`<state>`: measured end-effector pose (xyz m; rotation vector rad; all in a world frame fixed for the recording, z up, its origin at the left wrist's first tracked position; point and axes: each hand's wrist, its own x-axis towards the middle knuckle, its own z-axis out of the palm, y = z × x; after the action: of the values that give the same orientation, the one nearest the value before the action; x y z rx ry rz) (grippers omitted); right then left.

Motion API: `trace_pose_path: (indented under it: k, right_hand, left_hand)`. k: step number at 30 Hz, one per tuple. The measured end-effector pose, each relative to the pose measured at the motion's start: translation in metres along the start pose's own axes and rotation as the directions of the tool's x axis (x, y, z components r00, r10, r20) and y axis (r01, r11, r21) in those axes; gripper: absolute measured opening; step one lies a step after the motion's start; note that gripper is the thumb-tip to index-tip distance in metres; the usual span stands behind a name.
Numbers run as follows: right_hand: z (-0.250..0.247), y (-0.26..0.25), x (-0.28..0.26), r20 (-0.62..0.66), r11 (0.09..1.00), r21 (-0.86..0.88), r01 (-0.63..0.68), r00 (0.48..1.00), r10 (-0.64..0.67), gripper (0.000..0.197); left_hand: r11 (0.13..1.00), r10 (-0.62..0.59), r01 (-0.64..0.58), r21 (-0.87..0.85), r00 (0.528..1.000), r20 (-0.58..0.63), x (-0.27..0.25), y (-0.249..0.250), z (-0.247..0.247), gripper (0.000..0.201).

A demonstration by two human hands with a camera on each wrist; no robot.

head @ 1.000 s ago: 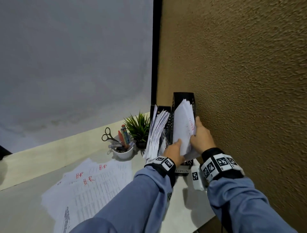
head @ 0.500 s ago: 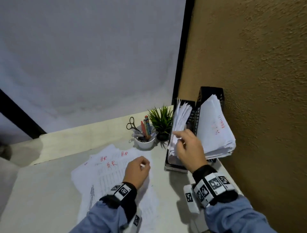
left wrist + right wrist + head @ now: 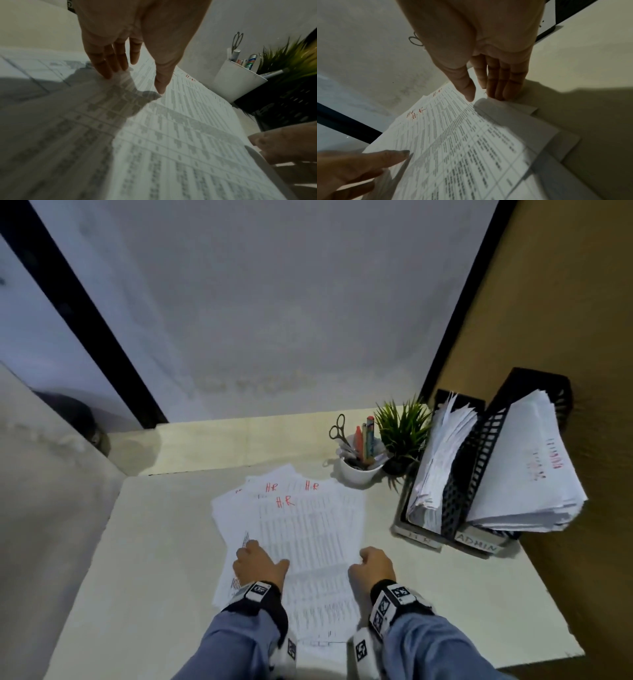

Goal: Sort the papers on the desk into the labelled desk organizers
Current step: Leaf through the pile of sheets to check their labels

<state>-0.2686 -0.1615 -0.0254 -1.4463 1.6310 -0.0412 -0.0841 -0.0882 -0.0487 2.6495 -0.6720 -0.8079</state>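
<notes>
A loose pile of printed sheets marked "HR" in red (image 3: 301, 525) lies on the pale desk (image 3: 154, 559). My left hand (image 3: 255, 553) rests on the pile's left side, fingers straight, fingertips (image 3: 109, 74) and thumb touching the top sheet (image 3: 171, 135). My right hand (image 3: 368, 556) is at the pile's right edge; its straight fingers (image 3: 496, 93) touch the edge and the thumb sits just over the top sheet (image 3: 462, 142). At the right stands a black mesh organizer (image 3: 469, 474), with papers in the slots labelled HR (image 3: 442, 460) and ADMIN (image 3: 527, 474).
A white cup (image 3: 361, 474) with scissors and pens and a small green plant (image 3: 404, 433) stand behind the pile, left of the organizer. A brown textured wall (image 3: 582, 302) bounds the desk on the right, a grey partition at the back.
Both hands have left the papers in the organizer and come down onto the desk pile, the left first, then the right. The head view has swung left and down.
</notes>
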Motion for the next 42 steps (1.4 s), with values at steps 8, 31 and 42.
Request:
trace_pose_path:
  k: [8,31,42]
  right_hand:
    - [0.006,0.0,0.002,-0.073,1.0,0.003,-0.002,0.997,0.002,0.04]
    - [-0.003,-0.005,-0.003,-0.064,0.965,0.246,0.087,0.995,-0.073,0.065]
    - [-0.006,0.003,0.015,0.054,0.766,0.642,-0.035,0.999,0.001,0.03]
  left_hand:
    - [0.989,-0.148,0.148,0.001,0.989,0.002,0.0,-0.003,-0.003,0.096]
    - [0.648,0.223,-0.255,-0.718,0.965,-0.141,-0.012,-0.033,-0.033,0.035]
    - [0.734,-0.01,-0.006,-0.679,1.0,-0.02,0.026,-0.022,-0.035,0.035]
